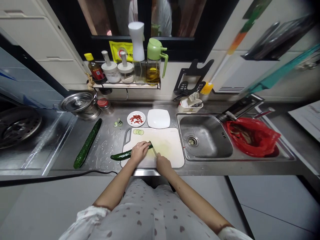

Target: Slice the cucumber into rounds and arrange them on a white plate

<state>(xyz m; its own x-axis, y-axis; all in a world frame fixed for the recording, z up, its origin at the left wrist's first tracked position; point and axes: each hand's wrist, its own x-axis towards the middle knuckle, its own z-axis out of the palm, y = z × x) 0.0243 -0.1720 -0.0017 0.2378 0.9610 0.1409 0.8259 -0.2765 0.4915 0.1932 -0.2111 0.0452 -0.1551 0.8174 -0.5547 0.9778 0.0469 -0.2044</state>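
My left hand (139, 151) is closed over a dark green cucumber (121, 155), which lies slantwise on a white cutting board (175, 146) with its left end jutting past the edge. In my right hand (163, 164) is a knife (154, 151), its blade at the cucumber's right end, close to my left fingertips. A few thin cucumber slices (138, 132) overlap at the board's upper left. Farther left, a second, whole cucumber (87, 144) rests on the steel counter. Behind the board stand a small plate (129, 122) of chopped red pieces and a bare white plate (158, 118).
Right of the board is a steel sink (207, 133), with a red plastic bag (252, 136) beyond it. A lidded pot (81, 103) and a red-lidded jar (105, 106) stand back left. Above hangs a shelf (125, 86) of bottles. Small cucumber scraps (118, 122) lie behind the board.
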